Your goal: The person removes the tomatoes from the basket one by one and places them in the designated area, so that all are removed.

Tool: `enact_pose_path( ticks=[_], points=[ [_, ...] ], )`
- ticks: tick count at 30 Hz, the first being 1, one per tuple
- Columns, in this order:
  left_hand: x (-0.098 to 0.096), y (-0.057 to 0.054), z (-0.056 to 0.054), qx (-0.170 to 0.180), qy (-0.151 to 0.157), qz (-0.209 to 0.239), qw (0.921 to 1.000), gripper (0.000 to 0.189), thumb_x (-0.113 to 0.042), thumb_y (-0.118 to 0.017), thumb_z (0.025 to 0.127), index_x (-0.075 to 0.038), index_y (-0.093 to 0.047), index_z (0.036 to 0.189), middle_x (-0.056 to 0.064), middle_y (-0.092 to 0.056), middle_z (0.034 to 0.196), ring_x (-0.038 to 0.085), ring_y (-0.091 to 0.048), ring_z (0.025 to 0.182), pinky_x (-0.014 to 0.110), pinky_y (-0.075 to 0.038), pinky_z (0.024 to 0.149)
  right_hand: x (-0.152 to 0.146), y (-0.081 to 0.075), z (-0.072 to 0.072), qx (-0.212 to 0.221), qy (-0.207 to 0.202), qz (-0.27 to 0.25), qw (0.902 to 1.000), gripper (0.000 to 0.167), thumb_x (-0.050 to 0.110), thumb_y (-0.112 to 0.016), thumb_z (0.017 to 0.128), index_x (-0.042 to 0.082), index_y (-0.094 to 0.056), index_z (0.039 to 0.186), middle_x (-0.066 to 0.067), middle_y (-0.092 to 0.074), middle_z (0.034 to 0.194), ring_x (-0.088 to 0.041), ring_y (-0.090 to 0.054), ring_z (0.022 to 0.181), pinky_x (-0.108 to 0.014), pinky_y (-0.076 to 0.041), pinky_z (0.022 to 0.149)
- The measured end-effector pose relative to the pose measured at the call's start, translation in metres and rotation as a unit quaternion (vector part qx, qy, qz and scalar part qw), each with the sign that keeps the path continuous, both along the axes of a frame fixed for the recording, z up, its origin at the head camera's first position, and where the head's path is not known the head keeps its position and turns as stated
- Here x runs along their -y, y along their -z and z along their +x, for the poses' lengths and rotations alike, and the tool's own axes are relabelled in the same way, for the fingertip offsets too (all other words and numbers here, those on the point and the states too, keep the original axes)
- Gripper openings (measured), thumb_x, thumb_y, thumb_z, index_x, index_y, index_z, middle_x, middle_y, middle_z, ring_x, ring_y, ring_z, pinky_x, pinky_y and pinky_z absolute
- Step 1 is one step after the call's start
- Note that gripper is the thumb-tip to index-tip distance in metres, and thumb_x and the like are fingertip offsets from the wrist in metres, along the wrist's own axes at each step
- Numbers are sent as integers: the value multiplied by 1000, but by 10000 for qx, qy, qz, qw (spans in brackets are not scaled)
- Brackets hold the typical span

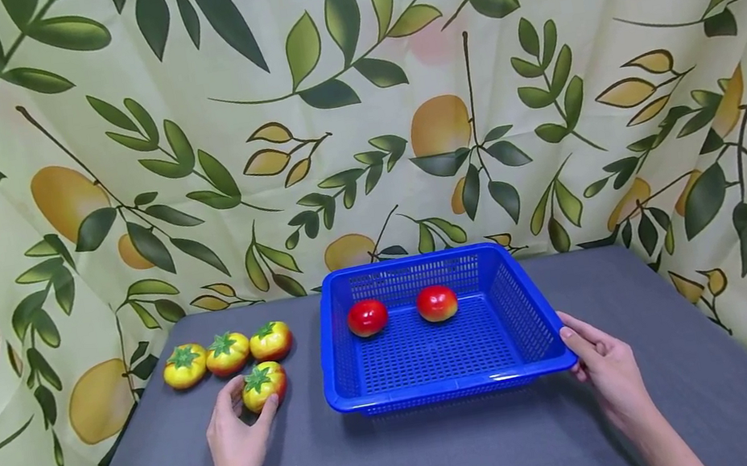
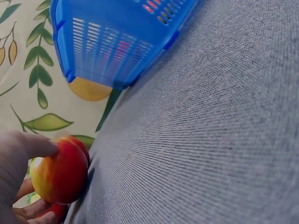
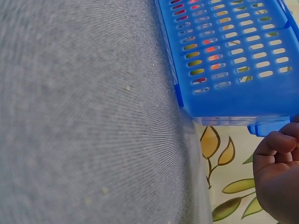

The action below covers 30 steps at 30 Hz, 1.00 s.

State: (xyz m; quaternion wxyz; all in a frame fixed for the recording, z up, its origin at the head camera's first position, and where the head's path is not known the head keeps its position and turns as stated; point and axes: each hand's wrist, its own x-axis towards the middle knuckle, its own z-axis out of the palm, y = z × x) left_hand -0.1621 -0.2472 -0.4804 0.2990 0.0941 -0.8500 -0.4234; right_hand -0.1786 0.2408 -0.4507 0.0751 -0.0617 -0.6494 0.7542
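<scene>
My left hand holds a round red-and-yellow fruit with a green leafy top, thumb on one side and fingers on the other. In the left wrist view the red side of that fruit shows close to the cloth, and whether it touches is unclear. My right hand grips the right front corner of a blue plastic basket, thumb over the rim. Inside the basket lie two fruits, a red one on the left and another on the right.
Beyond the left hand, three more fruits with green tops sit in a row: a left one, a middle one and a right one. Grey cloth covers the table. A leaf-patterned curtain hangs behind it and along the sides.
</scene>
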Motion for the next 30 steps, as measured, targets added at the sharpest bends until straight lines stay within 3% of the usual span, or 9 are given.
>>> enact_pose_path(
  ticks=[7, 15, 30],
  points=[
    [2, -1, 2, -67, -18, -60, 10000, 62, -1, -83, 76, 6, -51, 129, 24, -56, 124, 39, -54, 114, 50, -45, 94, 2, 0, 1, 51, 1, 11, 10000, 51, 27, -67, 95, 1, -54, 138, 0, -67, 78, -5, -51, 53, -18, -45, 49],
    [1, 0, 0, -37, 18, -86, 10000, 61, -4, -84, 76, 5, -53, 128, 24, -55, 122, 40, -53, 116, 53, -44, 95, 1, 0, 0, -59, 41, -72, 9999, 41, 25, -66, 96, 7, -61, 132, 1, -65, 73, -5, -51, 53, -18, -44, 47],
    [1, -1, 0, 166, 109, 93, 9998, 63, -6, -85, 76, 5, -52, 129, 24, -54, 123, 41, -52, 118, 51, -44, 98, 0, -1, 0, 151, 0, 50, 9999, 61, 29, -66, 95, -3, -45, 143, 1, -64, 76, -7, -50, 55, -21, -45, 49]
  ],
)
